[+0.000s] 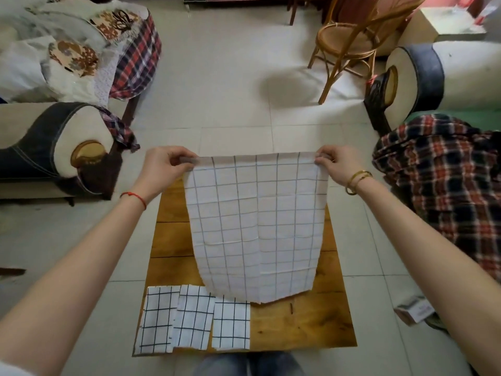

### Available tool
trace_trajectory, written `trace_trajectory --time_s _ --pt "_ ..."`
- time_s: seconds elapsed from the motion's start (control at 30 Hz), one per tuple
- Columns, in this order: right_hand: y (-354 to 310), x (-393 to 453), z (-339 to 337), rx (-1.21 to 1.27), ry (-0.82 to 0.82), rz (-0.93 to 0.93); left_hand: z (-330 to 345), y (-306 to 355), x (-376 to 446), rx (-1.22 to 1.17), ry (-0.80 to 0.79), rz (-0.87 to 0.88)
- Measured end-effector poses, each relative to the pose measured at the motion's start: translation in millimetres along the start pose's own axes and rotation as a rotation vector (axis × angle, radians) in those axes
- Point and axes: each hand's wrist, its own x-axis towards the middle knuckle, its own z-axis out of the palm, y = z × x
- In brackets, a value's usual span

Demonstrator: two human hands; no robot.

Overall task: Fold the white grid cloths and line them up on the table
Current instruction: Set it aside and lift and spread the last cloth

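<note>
An unfolded white grid cloth (257, 226) hangs spread out above the small wooden table (303, 324). My left hand (165, 165) pinches its upper left corner, and my right hand (334, 161) pinches its upper right corner. The cloth's lower edge reaches down to the table near the front. Three folded white grid cloths lie side by side along the table's front left edge: one at the left (158, 318), one in the middle (193, 317) and one at the right (231, 325), whose top the hanging cloth overlaps.
Sofas stand to the left (48, 147) and right (444, 74), the right one bearing a plaid blanket (444, 169). A rattan chair (349, 42) stands on the tiled floor beyond. A small box (414, 312) lies on the floor at the right.
</note>
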Motion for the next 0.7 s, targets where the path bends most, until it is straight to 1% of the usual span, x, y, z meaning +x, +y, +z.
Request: trace_trajectory --time_s 0.1,0.3,0.47,0.6,0.7 --pt "13 24 26 0.033 0.036 0.047 19 -27 23 0.027 0.004 -0.006" --pt "28 62 63 0.005 0.087 0.151 50 -66 63 -0.007 0.005 -0.078" --pt "40 72 86 -0.018 0.054 0.193 59 -86 79 -0.016 -0.027 -0.110" --pt "48 67 98 0.028 0.046 0.202 65 -94 76 -0.018 -0.085 -0.118" --pt "54 61 106 0.026 0.021 0.212 73 -102 68 -0.011 -0.109 -0.159"
